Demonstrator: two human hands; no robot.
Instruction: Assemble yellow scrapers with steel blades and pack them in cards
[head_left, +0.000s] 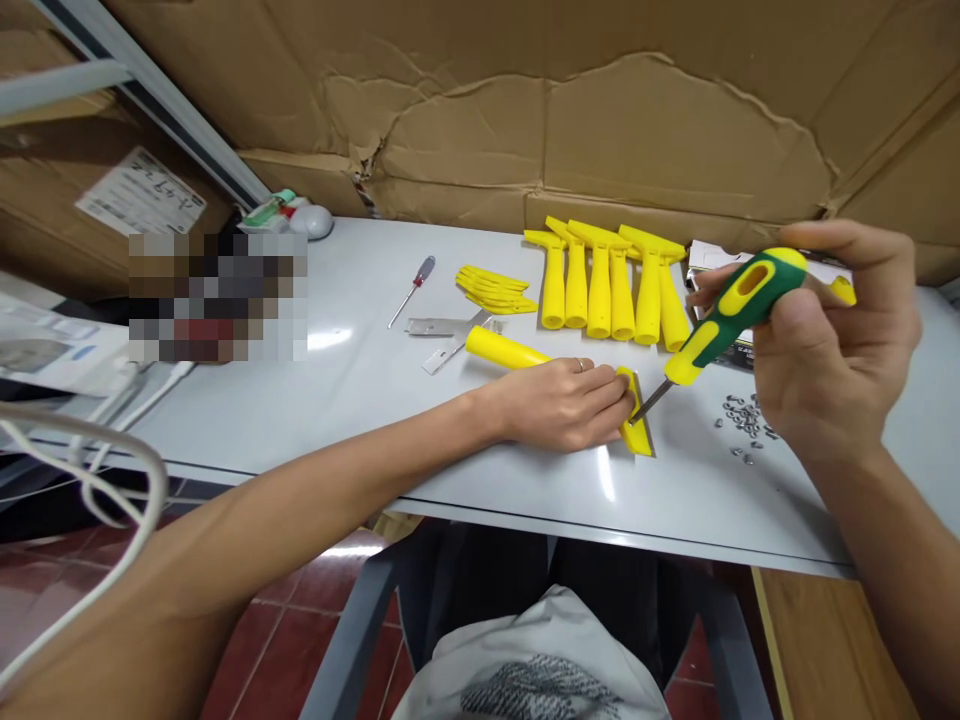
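Note:
My left hand [566, 405] is closed around a yellow scraper [506, 348] and presses it down on the white table. The scraper's handle points left, and its wide head with a metal blade edge shows beyond my fingers. My right hand [840, 340] grips a green and yellow screwdriver [735, 315] by the handle, tilted. Its tip meets the scraper's head beside my left fingertips; a screw under the tip cannot be made out. Small metal screws [742, 418] lie in a loose pile near my right wrist.
Several yellow scraper bodies [598, 285] lean in a row along the cardboard at the back. Left of them are stacked yellow strips [491, 288], metal blades [450, 340] and a small screwdriver [412, 290]. A white box [709, 258] stands behind my right hand; white cables [150, 410] run at the left.

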